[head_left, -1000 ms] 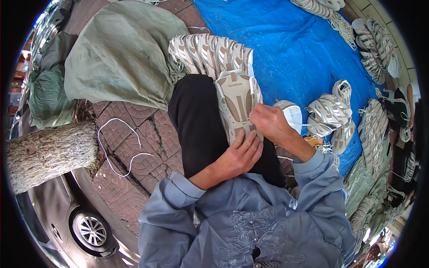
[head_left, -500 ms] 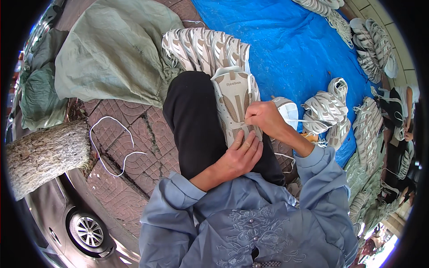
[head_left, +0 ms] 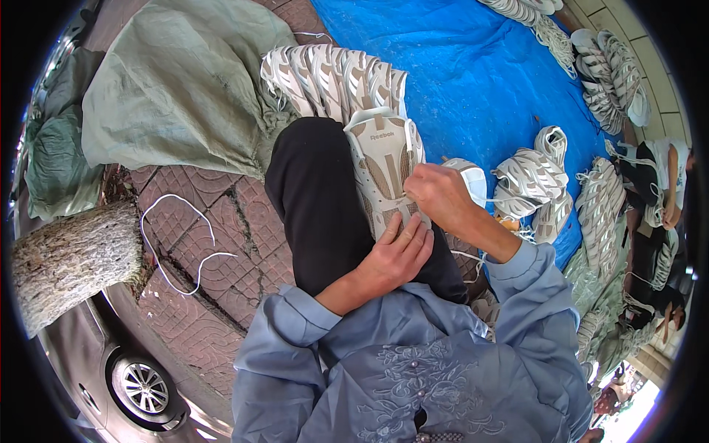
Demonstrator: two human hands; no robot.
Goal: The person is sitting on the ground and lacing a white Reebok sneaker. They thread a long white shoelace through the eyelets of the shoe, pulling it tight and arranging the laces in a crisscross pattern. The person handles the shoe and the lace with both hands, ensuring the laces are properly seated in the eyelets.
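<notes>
Lengthwise, a beige-and-white sneaker [head_left: 380,159] lies over the lap between the black-trousered knees, its long axis running away from the body, tongue end far, toe end near. Both hands touch it. The right hand [head_left: 441,196] comes in from the right, curled into a narrow pinch at the foot of the tongue, where the eyelet rows draw together; I cannot tell whether a lace sits between its fingertips. Just nearer the body, the left hand [head_left: 391,258] lies across the forefoot, fingers extended and slightly parted, thumb hidden. So the right hand is the closer one to the tongue, the left to the toe. Beyond the sneaker stands a row of similar sneakers [head_left: 332,77], beside a blue tarp [head_left: 458,74].
</notes>
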